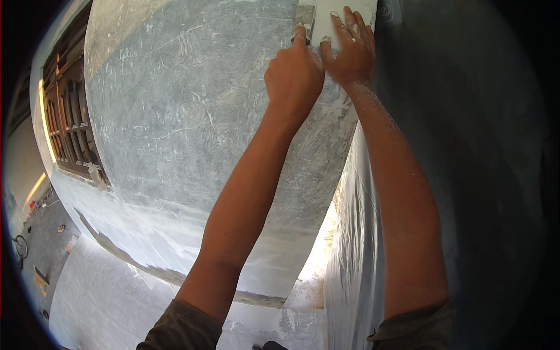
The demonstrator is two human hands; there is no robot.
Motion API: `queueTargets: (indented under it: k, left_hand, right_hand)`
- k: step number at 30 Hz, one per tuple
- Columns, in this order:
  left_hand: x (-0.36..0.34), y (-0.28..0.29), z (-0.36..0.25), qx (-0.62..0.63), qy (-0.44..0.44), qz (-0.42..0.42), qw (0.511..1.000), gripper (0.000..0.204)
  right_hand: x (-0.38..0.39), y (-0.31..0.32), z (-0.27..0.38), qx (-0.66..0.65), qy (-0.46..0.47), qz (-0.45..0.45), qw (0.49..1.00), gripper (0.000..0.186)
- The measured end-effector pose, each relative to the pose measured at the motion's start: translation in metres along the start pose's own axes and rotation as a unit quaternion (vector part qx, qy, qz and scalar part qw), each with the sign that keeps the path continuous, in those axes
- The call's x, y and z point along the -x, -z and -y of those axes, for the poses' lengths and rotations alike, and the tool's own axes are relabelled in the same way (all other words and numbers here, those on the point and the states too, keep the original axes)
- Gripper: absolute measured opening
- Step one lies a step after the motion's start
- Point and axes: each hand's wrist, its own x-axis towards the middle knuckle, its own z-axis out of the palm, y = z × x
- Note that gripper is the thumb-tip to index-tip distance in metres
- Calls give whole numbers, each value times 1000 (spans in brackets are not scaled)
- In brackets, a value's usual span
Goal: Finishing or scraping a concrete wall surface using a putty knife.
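Observation:
High on the grey plastered wall (175,87), near its right edge, my left hand (294,76) is closed on a putty knife (305,14), its index finger extended along the metal blade. Just right of it, my right hand (350,49) has its fingers spread flat on a smooth white board or strip (329,17) at the corner, with pale powder on its fingertips and wrist. The knife's blade lies beside this strip; its handle is mostly hidden in my left hand.
A barred wooden window (76,122) is at left. Wrinkled plastic sheeting (353,251) hangs below right, beside a dark surface (484,175). A pale covering (99,280) lies on the floor; small items and part of a wheel (21,247) are at far left.

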Motion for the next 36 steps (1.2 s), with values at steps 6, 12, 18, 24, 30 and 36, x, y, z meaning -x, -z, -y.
queueTargets:
  k: [6,12,18,24,30,36]
  left_hand:
    - [4,0,-2,-30,34,48,998,49]
    - [-6,1,-5,-4,-1,-4,1000,49]
    - [-2,-1,1,-24,27,41,998,50]
    - [-4,-3,-2,4,6,2,1000,50]
    - [-7,-6,1,-12,27,27,999,49]
    - [-12,-2,-5,-5,-21,-24,999,49]
  right_hand:
    - [1,1,-1,19,-2,3,1000,55]
    - [2,1,-1,8,-4,6,1000,54]
    - [1,1,2,13,-5,9,1000,55]
    - [2,3,1,0,-3,11,1000,56]
    - [0,2,2,-3,-2,7,1000,55]
    - [2,-1,0,7,-5,6,1000,54]
